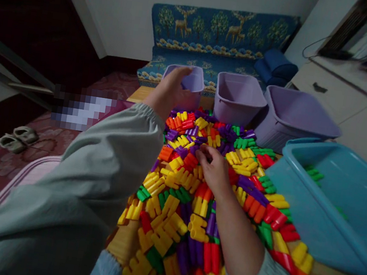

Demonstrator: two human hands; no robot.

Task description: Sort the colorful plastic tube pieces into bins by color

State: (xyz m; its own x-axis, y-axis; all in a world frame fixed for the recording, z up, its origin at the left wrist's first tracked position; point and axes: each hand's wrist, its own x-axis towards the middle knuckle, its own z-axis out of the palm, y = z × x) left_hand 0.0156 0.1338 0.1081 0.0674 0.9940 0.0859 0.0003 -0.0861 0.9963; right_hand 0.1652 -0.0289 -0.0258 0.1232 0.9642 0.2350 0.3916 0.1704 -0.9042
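Observation:
My left hand reaches over the leftmost lilac bin; its thumb and fingers are apart, and nothing shows between them. Lower and to the right, my right hand is in the pile of plastic building blocks, with thumb and forefinger closed at a purple building block. The fingers partly hide that block. Around the hand lie ribbed, tube-like blocks in yellow, red, orange, green and purple. My forearms cover parts of the pile.
A middle lilac bin and a right lilac bin stand along the far side. At the right is a large teal bin with a few green blocks inside. Behind are a patterned sofa and a white cabinet.

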